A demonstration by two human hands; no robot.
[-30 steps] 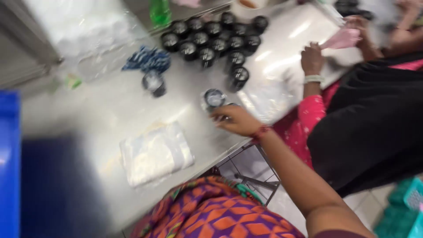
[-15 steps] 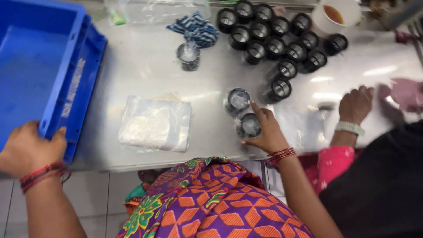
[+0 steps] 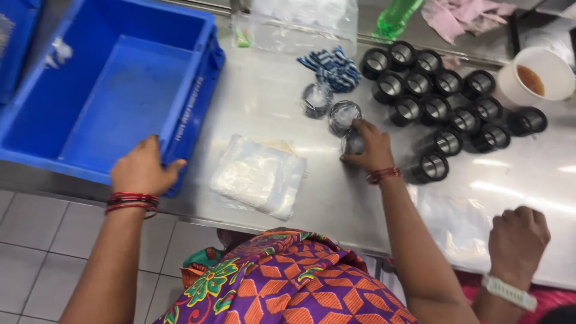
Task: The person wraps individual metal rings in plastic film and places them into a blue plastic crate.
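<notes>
**Two hands at the steel bench: one on the crate, one on a wrapped ring**

Head view. The left hand is clamped over the near rim of the blue crate, fingers curled on the edge at about its 5 o'clock corner; red bangles sit at the wrist. The crate fills the bench's 10 o'clock quarter and looks bare inside.

The right hand lies near the middle of the bench, fingers closed round a small ring in clear wrap, which stands on the steel just beneath the fingertips. Touching it at 12 o'clock is a second wrapped ring, and a third sits just beside that at 10 o'clock. A blue and white striped cloth lies bunched behind them.

At 2 o'clock from the right hand stands a cluster of bare black rings, packed close and mostly touching, open ends up. Beyond them, at the far right edge, is a white cup with brown liquid in it. A green bottle and a pink cloth lie along the far side.

At 8 o'clock from the right hand, a flat stack of clear plastic bags rests near the bench's front edge, between the two hands.

At the 4 o'clock corner, another person's fist, clenched and wearing a white wristband, rests on the bench.
</notes>
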